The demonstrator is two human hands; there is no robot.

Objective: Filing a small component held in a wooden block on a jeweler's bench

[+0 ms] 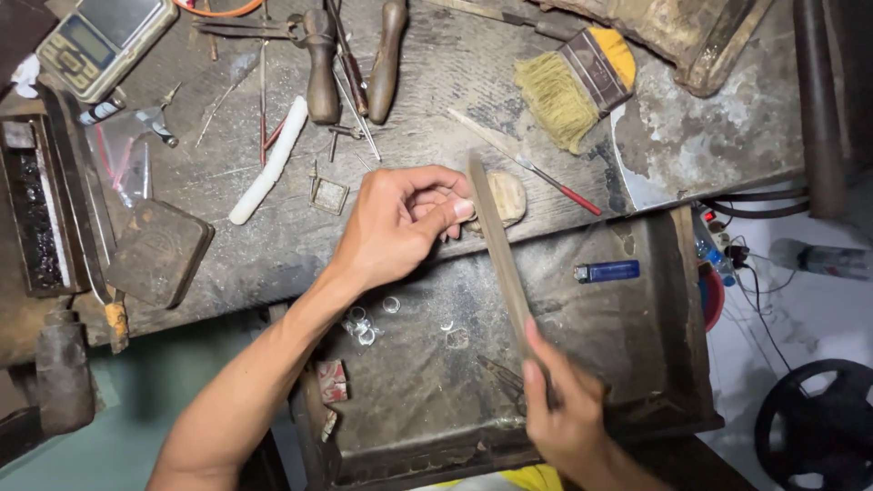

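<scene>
My left hand (397, 225) is closed against the wooden bench peg (506, 196) at the bench's front edge, thumb and fingers pinched on something too small to make out. My right hand (566, 411) grips the near end of a long flat metal file (498, 250). The file slants up from that hand, and its far end lies beside my left thumb and the peg. Below both hands is an open metal drawer tray (637, 345) with several small clear rings (364, 325) and a blue lighter (607, 271) in it.
The worn wooden bench (436, 82) carries wooden-handled tools (320, 68), a yellow-bristled brush (573, 86), a white stick (270, 161), a red-tipped pick (555, 182), a dark flat tin (159, 252) and a digital scale (102, 38). Cables and a black wheel (814, 427) lie on the floor at right.
</scene>
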